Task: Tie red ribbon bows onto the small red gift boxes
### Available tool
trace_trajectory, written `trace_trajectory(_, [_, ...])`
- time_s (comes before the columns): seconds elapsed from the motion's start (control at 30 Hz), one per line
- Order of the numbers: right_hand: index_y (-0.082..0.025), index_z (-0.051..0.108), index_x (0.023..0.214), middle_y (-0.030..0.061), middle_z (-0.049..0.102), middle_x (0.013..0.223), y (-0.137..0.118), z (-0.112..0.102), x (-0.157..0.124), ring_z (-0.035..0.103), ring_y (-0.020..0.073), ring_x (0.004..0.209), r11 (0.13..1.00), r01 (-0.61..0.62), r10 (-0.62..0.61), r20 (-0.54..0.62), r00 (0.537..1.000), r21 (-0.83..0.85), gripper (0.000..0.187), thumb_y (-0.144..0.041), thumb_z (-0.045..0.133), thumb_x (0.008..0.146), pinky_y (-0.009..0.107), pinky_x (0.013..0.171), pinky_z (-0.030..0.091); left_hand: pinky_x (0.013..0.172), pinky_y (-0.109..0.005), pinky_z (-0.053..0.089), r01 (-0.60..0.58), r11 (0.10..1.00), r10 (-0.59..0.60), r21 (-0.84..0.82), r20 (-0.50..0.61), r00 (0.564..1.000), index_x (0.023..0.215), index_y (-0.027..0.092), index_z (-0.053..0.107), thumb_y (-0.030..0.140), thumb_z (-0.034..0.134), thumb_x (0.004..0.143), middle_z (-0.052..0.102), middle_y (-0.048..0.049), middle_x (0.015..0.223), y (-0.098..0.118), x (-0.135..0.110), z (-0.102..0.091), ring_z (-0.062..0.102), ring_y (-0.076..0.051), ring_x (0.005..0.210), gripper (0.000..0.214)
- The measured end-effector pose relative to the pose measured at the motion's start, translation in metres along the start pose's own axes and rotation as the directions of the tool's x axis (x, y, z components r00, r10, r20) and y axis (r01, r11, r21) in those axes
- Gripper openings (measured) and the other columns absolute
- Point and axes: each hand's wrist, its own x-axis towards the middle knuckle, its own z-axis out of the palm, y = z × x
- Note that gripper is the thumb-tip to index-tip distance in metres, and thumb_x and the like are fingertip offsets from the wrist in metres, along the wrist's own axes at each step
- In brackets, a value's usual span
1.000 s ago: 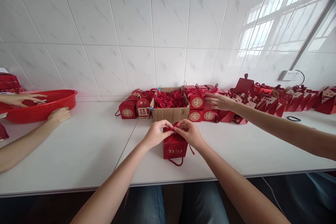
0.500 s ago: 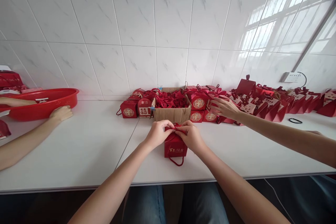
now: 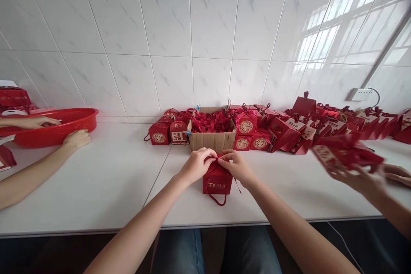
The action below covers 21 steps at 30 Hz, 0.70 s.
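Note:
Right in front of me on the white table stands a small red gift box (image 3: 217, 183) with gold lettering and a red cord handle hanging at its near side. At its top, my left hand (image 3: 199, 165) pinches a thin red ribbon (image 3: 217, 158) between thumb and fingers. From the other side my right hand (image 3: 236, 166) pinches the same ribbon, and one loose end trails down past the box's right edge. Just behind stands an open cardboard box (image 3: 212, 141) full of dark red ribbons. How the ribbon is looped is partly hidden by my fingers.
Red gift boxes (image 3: 159, 133) stand left of the carton, and more boxes (image 3: 247, 124) are stacked to its right along the tiled wall. A person at the left holds a red basin (image 3: 72, 115). Another person's hand (image 3: 362, 182) at the right carries a blurred red box.
My hands have drawn slightly apart at the ribbon, and a ribbon end now hangs at the right. The co-worker on the right has brought a red box from the row toward the table's right side.

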Motion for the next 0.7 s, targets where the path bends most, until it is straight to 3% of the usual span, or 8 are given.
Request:
trace_trajectory(0.1, [-0.018,0.068,0.064,0.0105,0.051,0.128,-0.003,-0.002,-0.002,0.033,0.0284,0.132,0.995,0.005,-0.018,0.143,0.990,0.097,0.026,-0.041,0.063,0.074,0.037,0.095,0.037,0.072,-0.027,0.051,0.015,1.000,-0.015,-0.025,-0.005,1.000,0.081,0.020,0.062,0.015,0.051,0.082,0.065,-0.0038,0.083,-0.001,0.002,0.002,0.063,-0.015,0.076,0.012])
trace_trajectory(0.2, [-0.019,0.067,0.061,0.0103,0.056,0.124,-0.003,-0.001,-0.004,0.021,0.0263,0.138,0.972,0.006,-0.056,0.204,0.977,0.235,0.027,-0.043,0.065,0.073,0.037,0.099,0.033,0.075,-0.029,0.051,0.043,0.994,-0.043,-0.100,0.002,0.999,0.086,0.020,0.059,0.017,0.051,0.082,0.065,-0.0033,0.083,-0.002,0.004,0.005,0.063,-0.015,0.078,0.010])
trace_trajectory(0.3, [-0.020,0.068,0.064,0.0116,0.057,0.122,-0.002,0.001,-0.006,0.025,0.0263,0.137,0.952,-0.016,-0.039,0.174,0.984,0.306,0.027,-0.045,0.067,0.071,0.037,0.096,0.036,0.077,-0.029,0.052,0.081,0.979,-0.091,-0.187,-0.049,0.995,0.102,0.021,0.051,0.018,0.056,0.078,0.063,-0.0014,0.083,0.001,0.003,0.005,0.062,-0.014,0.078,0.024])
trace_trajectory(0.4, [-0.020,0.069,0.063,0.0125,0.062,0.112,-0.004,0.002,-0.009,0.030,0.0262,0.134,0.960,-0.036,-0.004,0.143,0.990,0.278,0.027,-0.046,0.068,0.070,0.039,0.098,0.034,0.077,-0.029,0.051,0.074,0.990,-0.087,-0.121,-0.109,0.990,0.092,0.019,0.055,0.020,0.057,0.078,0.061,-0.0028,0.084,0.007,-0.005,-0.001,0.059,-0.014,0.079,0.014])
trace_trajectory(0.53, [-0.022,0.070,0.063,0.0101,0.067,0.099,-0.009,0.000,-0.012,0.031,0.0247,0.133,0.966,-0.033,-0.004,0.144,0.990,0.256,0.024,-0.044,0.067,0.072,0.041,0.104,0.025,0.081,-0.033,0.048,0.080,0.997,-0.080,-0.016,-0.032,0.996,0.081,0.020,0.065,0.027,0.059,0.079,0.067,-0.0045,0.085,0.018,-0.015,-0.010,0.059,-0.019,0.087,0.010])
trace_trajectory(0.7, [-0.023,0.073,0.067,0.0093,0.067,0.104,-0.014,-0.001,-0.020,0.035,0.0264,0.130,0.950,-0.092,0.059,0.119,0.991,0.299,0.019,-0.041,0.067,0.070,0.041,0.102,0.030,0.077,-0.032,0.050,0.193,0.979,-0.194,-0.060,-0.008,0.981,0.083,0.021,0.070,0.028,0.060,0.078,0.069,-0.0043,0.084,0.020,-0.015,-0.009,0.062,-0.020,0.083,0.013])
